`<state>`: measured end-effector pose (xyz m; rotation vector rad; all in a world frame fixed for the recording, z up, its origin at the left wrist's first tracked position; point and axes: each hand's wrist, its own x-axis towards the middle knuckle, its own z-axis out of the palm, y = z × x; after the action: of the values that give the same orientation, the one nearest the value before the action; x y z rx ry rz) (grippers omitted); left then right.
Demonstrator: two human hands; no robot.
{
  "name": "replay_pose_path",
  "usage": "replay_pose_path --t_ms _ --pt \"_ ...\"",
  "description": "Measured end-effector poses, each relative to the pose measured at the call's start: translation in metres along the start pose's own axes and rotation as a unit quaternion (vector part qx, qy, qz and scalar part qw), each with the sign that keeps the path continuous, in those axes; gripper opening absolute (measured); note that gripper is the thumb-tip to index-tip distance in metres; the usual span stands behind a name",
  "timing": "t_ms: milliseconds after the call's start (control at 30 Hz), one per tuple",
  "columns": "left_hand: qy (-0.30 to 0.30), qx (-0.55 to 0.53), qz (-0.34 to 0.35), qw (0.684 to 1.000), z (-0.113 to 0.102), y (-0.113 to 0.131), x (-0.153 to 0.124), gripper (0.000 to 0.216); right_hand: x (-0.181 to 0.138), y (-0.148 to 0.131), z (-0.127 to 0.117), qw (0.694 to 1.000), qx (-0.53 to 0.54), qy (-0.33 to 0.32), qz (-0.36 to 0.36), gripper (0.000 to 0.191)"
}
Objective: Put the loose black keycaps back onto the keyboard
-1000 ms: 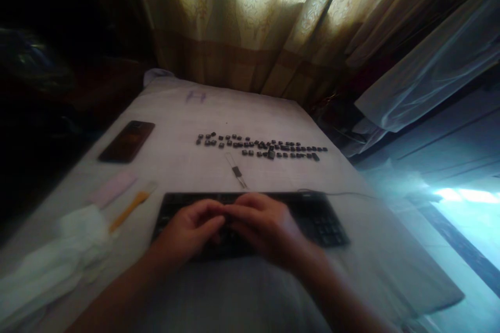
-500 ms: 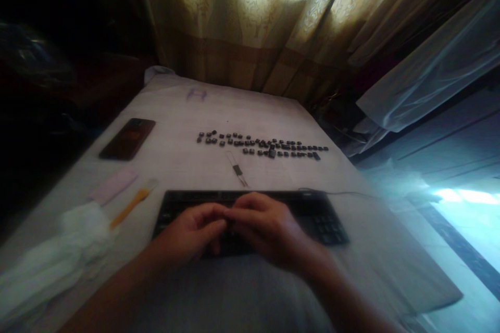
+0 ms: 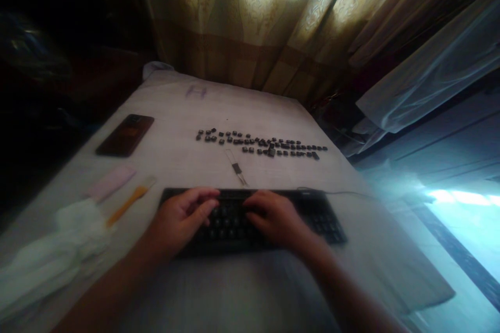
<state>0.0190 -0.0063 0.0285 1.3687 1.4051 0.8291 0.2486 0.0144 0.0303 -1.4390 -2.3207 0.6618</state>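
Note:
A black keyboard lies in front of me on the cloth-covered table, partly covered by my hands. Over its left part is my left hand, thumb and fingers apart, with nothing visible between them. My right hand rests over the right-middle part, fingers bent but apart; what lies under its palm is hidden. Loose black keycaps are spread in uneven rows beyond the keyboard. Between those rows and the keyboard's back edge lies a wire tool with a dark grip, resembling a keycap puller.
At the left are a phone, a pink rectangular piece, a brush with a yellow-orange handle and a crumpled white cloth. A cable runs right from the keyboard. Curtains hang behind the table.
My hands, which met over the keyboard's middle, have separated: the left moved left, the right slightly right. Keys between them now show.

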Motion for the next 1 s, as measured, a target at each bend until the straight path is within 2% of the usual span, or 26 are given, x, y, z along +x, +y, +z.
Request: replay_pose_path --t_ms 167,467,1000 --pt "0.016 0.017 0.017 1.0 -0.003 -0.003 0.001 0.039 0.002 -0.007 0.003 0.999 -0.033 -0.025 0.026 0.02" --pt "0.024 0.031 0.025 0.999 -0.005 -0.006 0.002 0.041 0.008 -0.02 -0.007 0.991 -0.098 -0.085 0.023 0.019" --pt "0.022 0.036 0.033 0.999 -0.006 -0.008 0.004 0.038 0.006 -0.017 -0.004 0.995 -0.066 -0.066 0.039 0.015"
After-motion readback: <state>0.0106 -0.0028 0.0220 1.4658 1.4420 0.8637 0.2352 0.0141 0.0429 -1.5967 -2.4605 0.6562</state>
